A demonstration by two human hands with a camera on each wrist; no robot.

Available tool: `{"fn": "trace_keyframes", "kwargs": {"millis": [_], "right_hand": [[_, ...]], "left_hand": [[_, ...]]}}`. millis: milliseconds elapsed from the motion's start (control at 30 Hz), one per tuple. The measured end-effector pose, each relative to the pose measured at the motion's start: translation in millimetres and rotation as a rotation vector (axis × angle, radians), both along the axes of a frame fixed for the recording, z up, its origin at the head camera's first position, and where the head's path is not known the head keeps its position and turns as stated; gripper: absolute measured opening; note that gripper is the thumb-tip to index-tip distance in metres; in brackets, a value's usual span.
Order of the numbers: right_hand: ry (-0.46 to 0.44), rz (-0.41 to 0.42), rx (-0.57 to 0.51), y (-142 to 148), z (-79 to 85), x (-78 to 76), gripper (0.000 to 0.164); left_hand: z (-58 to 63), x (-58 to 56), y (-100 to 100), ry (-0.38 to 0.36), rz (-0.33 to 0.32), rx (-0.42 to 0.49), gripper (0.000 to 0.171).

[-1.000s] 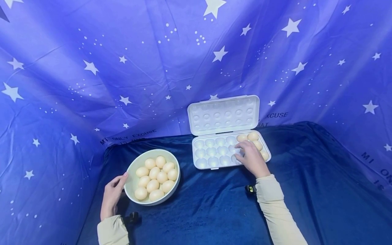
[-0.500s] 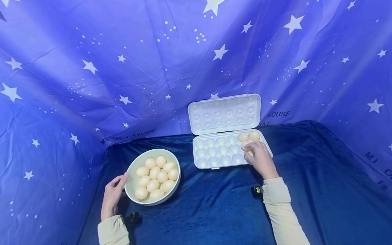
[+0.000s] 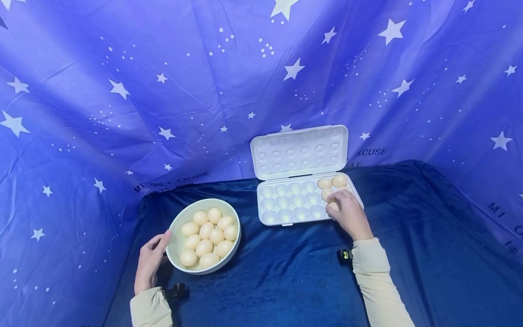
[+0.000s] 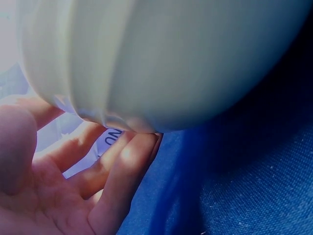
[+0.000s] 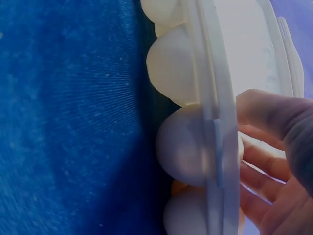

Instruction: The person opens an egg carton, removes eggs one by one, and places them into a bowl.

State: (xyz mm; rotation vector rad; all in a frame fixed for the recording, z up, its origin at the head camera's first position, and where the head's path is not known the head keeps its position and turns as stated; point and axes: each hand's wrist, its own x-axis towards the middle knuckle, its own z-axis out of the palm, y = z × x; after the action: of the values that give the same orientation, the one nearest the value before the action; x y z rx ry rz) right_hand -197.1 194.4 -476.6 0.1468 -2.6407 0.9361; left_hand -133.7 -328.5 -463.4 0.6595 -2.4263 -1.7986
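The person's right hand is over the right end of a white egg box, its thumb and fingers bent around an egg near the box's front edge and seeming to pinch it. Whether that egg sits fully in place or is slightly raised cannot be told, and its long axis is hidden. It lies right between the thumb and fingers, with a second egg just behind it and two more eggs in the back row. The box's long side runs left to right, its raised lid standing at the back. The left hand is well apart from that pinched egg, off to the left; its thumb is on the rim of a pale bowl, its other fingers spread against the outer wall. The bowl holds a heap of eggs and is on the cloth-covered counter, left of the box.
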Motion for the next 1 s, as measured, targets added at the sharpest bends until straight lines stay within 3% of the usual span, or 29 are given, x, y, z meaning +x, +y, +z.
{"fn": "trace_keyframes", "kwargs": {"millis": [167, 600, 1000], "right_hand": [[0.022, 0.005, 0.016, -2.0, 0.0, 0.6, 0.014], [-0.056, 0.019, 0.011, -0.6, 5.7, 3.2, 0.02], [0.028, 0.088, -0.005, 0.8, 7.7, 0.9, 0.025]], "left_hand": [[-0.5, 0.6, -1.2, 0.003, -0.004, -0.001, 0.053], [-1.4, -2.1, -2.8, 0.004, -0.014, -0.029, 0.057], [-2.4, -2.2, -3.1, 0.013, -0.013, -0.005, 0.056]]}}
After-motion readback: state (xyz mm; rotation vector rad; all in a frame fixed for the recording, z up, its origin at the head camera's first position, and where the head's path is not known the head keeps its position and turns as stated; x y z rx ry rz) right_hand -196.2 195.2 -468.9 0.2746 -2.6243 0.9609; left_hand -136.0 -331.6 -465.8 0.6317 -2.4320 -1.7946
